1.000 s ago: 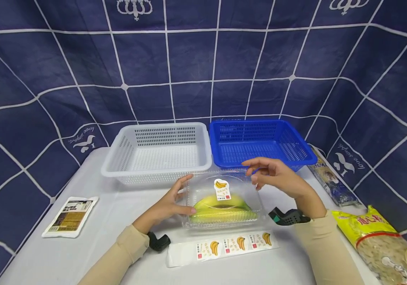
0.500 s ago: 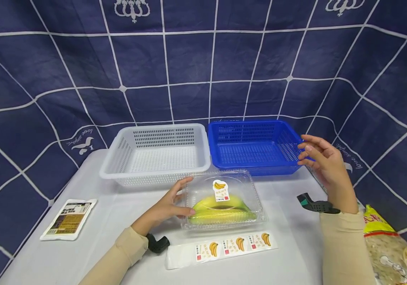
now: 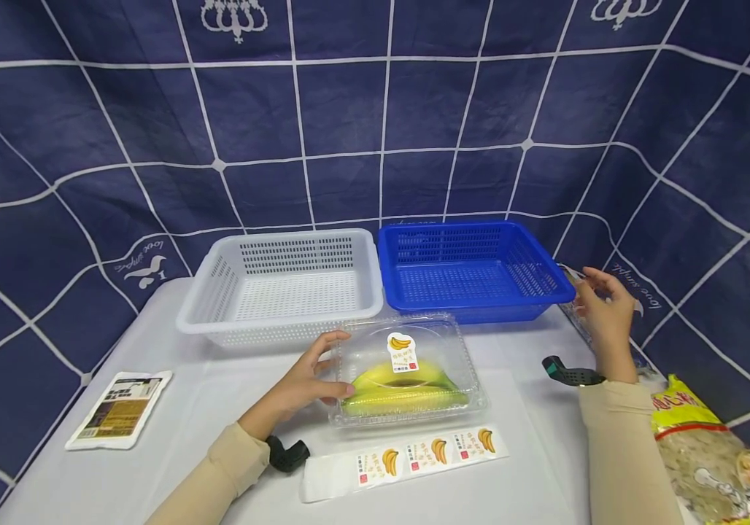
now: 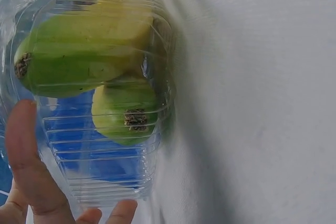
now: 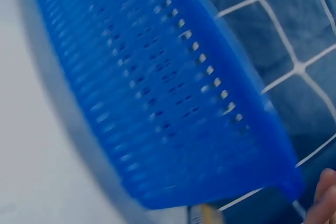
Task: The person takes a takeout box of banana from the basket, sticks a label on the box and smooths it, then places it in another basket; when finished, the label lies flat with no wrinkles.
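A clear plastic clamshell box (image 3: 441,343) with bananas (image 3: 404,390) inside lies at the middle of the table, a banana-picture label (image 3: 403,352) on its lid. My left hand (image 3: 306,379) holds the box at its left side, thumb by the front corner and fingers toward the back corner. In the left wrist view the banana tips show through the clear wall. My right hand (image 3: 607,321), loosely bent with nothing visible in it, is just right of the blue basket (image 3: 473,313), over a flat packet (image 3: 575,315) it partly covers. A strip of banana labels (image 3: 408,463) lies in front of the box.
A white basket (image 3: 283,321) stands behind the box, left of the blue one. A small white-edged packet (image 3: 119,410) lies at the left. At the right edge lies a yellow-topped food bag (image 3: 710,456). A dark blue gridded curtain (image 3: 342,109) hangs around the table.
My right hand has moved away from the box to the right, past the blue basket's corner, then lower over the flat packet. My left hand has stayed at the box.
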A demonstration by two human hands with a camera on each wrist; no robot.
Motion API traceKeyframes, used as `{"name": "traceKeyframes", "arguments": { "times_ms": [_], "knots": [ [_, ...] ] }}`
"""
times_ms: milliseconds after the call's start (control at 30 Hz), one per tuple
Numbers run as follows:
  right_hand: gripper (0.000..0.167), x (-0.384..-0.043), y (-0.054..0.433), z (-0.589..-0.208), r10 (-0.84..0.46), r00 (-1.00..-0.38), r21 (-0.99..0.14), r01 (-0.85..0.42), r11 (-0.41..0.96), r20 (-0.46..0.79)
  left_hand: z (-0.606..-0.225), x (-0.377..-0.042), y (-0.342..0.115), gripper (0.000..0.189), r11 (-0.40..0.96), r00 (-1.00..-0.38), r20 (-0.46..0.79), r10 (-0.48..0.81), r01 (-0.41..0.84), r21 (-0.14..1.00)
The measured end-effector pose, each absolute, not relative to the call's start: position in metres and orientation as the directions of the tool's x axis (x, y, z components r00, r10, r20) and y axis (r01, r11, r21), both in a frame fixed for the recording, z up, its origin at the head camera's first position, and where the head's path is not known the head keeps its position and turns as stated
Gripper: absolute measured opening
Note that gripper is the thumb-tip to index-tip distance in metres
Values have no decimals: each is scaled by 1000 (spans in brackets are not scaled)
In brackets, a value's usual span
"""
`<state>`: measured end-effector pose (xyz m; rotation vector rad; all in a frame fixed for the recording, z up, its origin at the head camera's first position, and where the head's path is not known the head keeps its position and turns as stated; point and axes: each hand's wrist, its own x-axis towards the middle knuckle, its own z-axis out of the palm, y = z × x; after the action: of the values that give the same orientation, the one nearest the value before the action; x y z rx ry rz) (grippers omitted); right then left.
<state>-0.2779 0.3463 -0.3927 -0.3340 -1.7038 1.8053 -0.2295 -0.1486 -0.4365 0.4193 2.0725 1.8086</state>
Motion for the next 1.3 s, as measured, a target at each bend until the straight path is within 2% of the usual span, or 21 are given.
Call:
{"name": "traceKeyframes", "arguments": {
  "times_ms": [233,433,633,933,1300],
  "knots": [
    [27,-281,355,-411,501,-861,-995,-96,12,89,-435,-231,-151,92,120,-884,-54,464,2,993],
    [25,-280,355,-416,429,-903,-994,-57,-99,9,-435,-233,-151,91,116,-873,-54,485,3,993],
    [25,-278,356,-416,394,-919,-981,-51,-188,-28,-430,-232,-152,91,123,-868,-70,492,-10,992],
    [28,-279,355,-418,380,-924,-982,-21,-186,-52,-415,-221,-155,88,144,-858,-90,506,-19,989],
    [28,-279,356,-422,391,-919,-978,-46,-201,-37,-388,-208,-158,89,111,-832,-48,552,16,994]
  ]
}}
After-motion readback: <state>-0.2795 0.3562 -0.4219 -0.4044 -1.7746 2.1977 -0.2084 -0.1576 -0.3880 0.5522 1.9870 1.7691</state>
